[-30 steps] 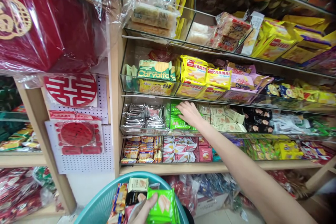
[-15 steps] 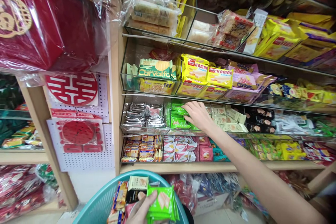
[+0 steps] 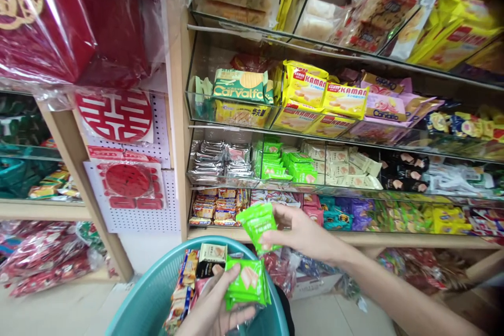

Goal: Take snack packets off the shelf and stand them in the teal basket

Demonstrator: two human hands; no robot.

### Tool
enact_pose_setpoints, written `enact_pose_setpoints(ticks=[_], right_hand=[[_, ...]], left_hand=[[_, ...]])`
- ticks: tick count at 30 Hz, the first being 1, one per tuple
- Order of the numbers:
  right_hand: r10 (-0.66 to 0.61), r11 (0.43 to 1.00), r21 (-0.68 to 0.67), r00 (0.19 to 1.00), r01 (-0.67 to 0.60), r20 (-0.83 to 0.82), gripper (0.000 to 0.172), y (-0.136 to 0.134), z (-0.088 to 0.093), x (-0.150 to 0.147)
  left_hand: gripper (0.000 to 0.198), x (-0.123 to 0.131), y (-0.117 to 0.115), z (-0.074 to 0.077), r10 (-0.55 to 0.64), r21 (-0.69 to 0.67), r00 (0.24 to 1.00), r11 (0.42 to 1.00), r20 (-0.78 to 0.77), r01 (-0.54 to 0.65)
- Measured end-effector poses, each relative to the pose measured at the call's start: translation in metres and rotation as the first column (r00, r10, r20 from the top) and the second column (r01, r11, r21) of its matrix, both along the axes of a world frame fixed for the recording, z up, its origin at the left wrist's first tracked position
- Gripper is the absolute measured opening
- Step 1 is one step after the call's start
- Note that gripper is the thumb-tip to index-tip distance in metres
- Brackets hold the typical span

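Observation:
My right hand (image 3: 293, 228) pinches a bright green snack packet (image 3: 256, 224) in front of the lowest shelf row, just above the basket's rim. Below it, my left hand (image 3: 218, 294) is closed around a small stack of similar green packets (image 3: 247, 281), the thumb on top. That stack is over a teal plastic basket (image 3: 149, 284). Inside the basket lie orange-and-blue packets (image 3: 182, 294), a cream packet (image 3: 213, 252) and a black packet (image 3: 205, 269). More green packets (image 3: 289, 161) fill a clear shelf bin, next to silver packets (image 3: 220, 160).
Yellow Kaman packs (image 3: 315, 94) and a green Carvalfo pack (image 3: 242, 86) stand on the shelf above. A large red bag (image 3: 71, 21) hangs at upper left. A wooden post (image 3: 179, 115) and a pegboard (image 3: 169, 189) with red decorations stand left of the bins.
My right hand has come down from the green packets' bin with a green packet in it, now close to my left hand. The view has shifted slightly, with the shelves higher in the picture.

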State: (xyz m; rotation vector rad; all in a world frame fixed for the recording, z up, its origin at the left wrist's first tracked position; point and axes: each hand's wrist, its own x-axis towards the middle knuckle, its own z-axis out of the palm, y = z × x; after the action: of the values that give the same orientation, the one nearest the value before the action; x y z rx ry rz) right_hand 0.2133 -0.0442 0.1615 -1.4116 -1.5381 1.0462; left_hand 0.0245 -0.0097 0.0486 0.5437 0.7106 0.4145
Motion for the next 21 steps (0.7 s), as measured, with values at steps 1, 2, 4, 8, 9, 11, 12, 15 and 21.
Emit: enact_pose_setpoints(ticks=[1, 2, 4, 8, 9, 11, 12, 15, 21], right_hand=[[0.040, 0.996, -0.075, 0.997, -0.045, -0.060, 0.030, 0.000, -0.006, -0.001], [0.068, 0.987, -0.138, 0.993, -0.082, -0.102, 0.031, 0.000, -0.011, -0.002], [0.111, 0.966, -0.218, 0.985, -0.139, -0.133, 0.032, 0.001, -0.019, -0.002], [0.187, 0.945, -0.254, 0.978, -0.204, -0.087, 0.029, 0.007, -0.027, -0.004], [0.198, 0.940, -0.269, 0.978, -0.209, -0.067, 0.029, 0.008, -0.029, -0.004], [0.215, 0.927, -0.306, 0.976, -0.218, -0.043, 0.031, 0.010, -0.032, -0.005], [0.223, 0.920, -0.322, 0.974, -0.224, -0.041, 0.033, 0.011, -0.034, -0.006], [0.231, 0.906, -0.351, 0.971, -0.236, -0.057, 0.039, 0.013, -0.039, -0.005], [0.219, 0.896, -0.383, 0.974, -0.223, -0.055, 0.040, 0.014, -0.047, -0.003]], left_hand=[[0.068, -0.001, 0.000, -0.001, -0.005, -0.004, 1.000, 1.000, -0.008, 0.005], [0.068, -0.001, 0.000, -0.001, -0.012, -0.006, 1.000, 1.000, -0.014, 0.012], [0.065, -0.002, 0.000, -0.004, -0.033, 0.001, 0.999, 0.999, -0.008, 0.033], [0.058, -0.003, -0.002, -0.010, -0.059, 0.028, 0.998, 0.998, 0.037, 0.058], [0.056, -0.003, -0.003, -0.013, -0.064, 0.028, 0.997, 0.998, 0.045, 0.063], [0.053, -0.004, -0.004, -0.019, -0.072, 0.010, 0.996, 0.997, 0.052, 0.072], [0.053, -0.004, -0.004, -0.022, -0.076, -0.008, 0.996, 0.997, 0.055, 0.077], [0.055, -0.005, -0.004, -0.031, -0.079, -0.053, 0.993, 0.995, 0.087, 0.084], [0.060, -0.004, -0.004, -0.035, -0.105, -0.126, 0.989, 0.985, 0.108, 0.119]])
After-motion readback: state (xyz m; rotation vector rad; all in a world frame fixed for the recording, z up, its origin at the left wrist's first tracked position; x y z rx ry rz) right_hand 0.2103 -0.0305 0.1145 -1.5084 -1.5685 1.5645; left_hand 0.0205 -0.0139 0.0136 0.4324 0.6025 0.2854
